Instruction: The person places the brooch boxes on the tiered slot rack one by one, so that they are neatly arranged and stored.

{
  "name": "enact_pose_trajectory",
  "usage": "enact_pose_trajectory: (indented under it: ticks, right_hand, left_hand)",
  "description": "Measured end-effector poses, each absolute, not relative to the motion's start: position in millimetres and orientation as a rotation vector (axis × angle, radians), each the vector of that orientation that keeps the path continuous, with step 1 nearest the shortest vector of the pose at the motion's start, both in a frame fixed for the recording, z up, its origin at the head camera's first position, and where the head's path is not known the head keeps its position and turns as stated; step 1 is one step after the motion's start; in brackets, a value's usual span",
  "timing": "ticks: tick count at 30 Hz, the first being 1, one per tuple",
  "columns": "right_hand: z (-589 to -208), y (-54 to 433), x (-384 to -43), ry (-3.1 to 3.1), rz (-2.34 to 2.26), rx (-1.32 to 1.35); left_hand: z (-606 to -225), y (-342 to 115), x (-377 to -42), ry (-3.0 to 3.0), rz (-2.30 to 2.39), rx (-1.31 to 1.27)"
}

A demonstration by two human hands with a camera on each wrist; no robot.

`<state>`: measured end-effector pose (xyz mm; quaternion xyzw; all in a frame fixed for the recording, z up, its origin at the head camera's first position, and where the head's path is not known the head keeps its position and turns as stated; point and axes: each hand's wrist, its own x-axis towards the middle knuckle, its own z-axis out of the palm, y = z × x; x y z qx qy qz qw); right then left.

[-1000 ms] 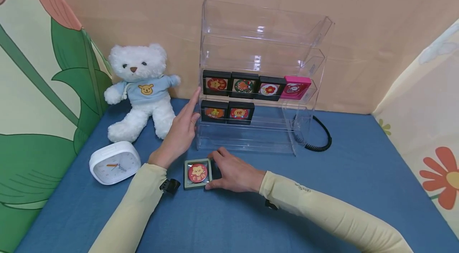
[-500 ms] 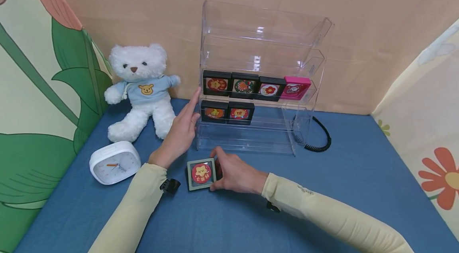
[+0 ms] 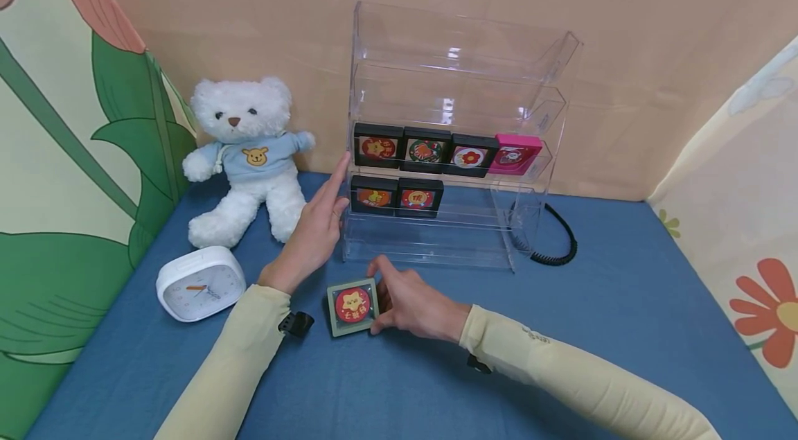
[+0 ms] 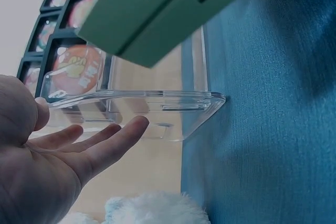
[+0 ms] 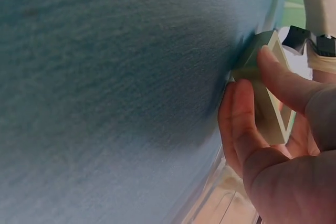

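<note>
My right hand (image 3: 414,301) grips a green square frame (image 3: 352,308) by its right side, thumb and fingers around the edge. Inside the frame shows a red round badge with a yellow star figure. In the right wrist view the frame (image 5: 262,87) is tilted, close over the blue cloth. My left hand (image 3: 312,232) rests with straight fingers against the left side of a clear acrylic rack (image 3: 430,246). The left wrist view shows those fingers (image 4: 110,150) extended along the rack's side panel, with the green frame (image 4: 157,19) large in front.
Several black-framed badges (image 3: 425,149) and a pink one (image 3: 515,154) stand on the rack's middle tier, with two black ones (image 3: 419,198) below. A white teddy bear (image 3: 243,156) and a white clock (image 3: 201,284) are at left. A black coiled cord (image 3: 564,239) lies right.
My right hand has lifted the green frame's near side from lying flat and shifted it slightly right, tilting it. My left hand has stayed at the rack.
</note>
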<state>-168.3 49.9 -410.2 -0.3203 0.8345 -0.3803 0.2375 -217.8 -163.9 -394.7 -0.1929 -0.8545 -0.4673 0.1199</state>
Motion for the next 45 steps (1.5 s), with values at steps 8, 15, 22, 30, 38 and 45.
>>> enact_pose_trajectory:
  ticks: [8,15,22,30,38,45]
  right_hand:
    - [-409.7,57.5,-166.1,2.274,-1.103,-0.984]
    - [-408.3,67.2,-161.9,2.361,-1.119,-1.062]
    - [-400.4,80.3,-157.1,2.435,-1.168,-1.044]
    - [-391.1,97.6,-154.2,2.476,-1.257,-0.993]
    - [-379.2,113.9,-154.4,2.581,-1.32,-0.963]
    - [-369.7,128.6,-157.9,2.697,-1.349,-0.929]
  left_hand:
    - [-393.8,-164.2,-217.8,-2.504,-1.356,-0.562]
    - [-393.8,-164.1,-217.1,-2.507,-1.344,-0.561]
    - [-392.3,-162.6,-216.5,-2.512,-1.351,-0.548]
    - [-391.8,-162.4,-216.7,-2.51,-1.343,-0.545]
    - [-391.5,-161.8,-216.7,-2.521,-1.331,-0.533]
    - [-391.5,-161.7,-216.9,-2.525,-1.331,-0.532]
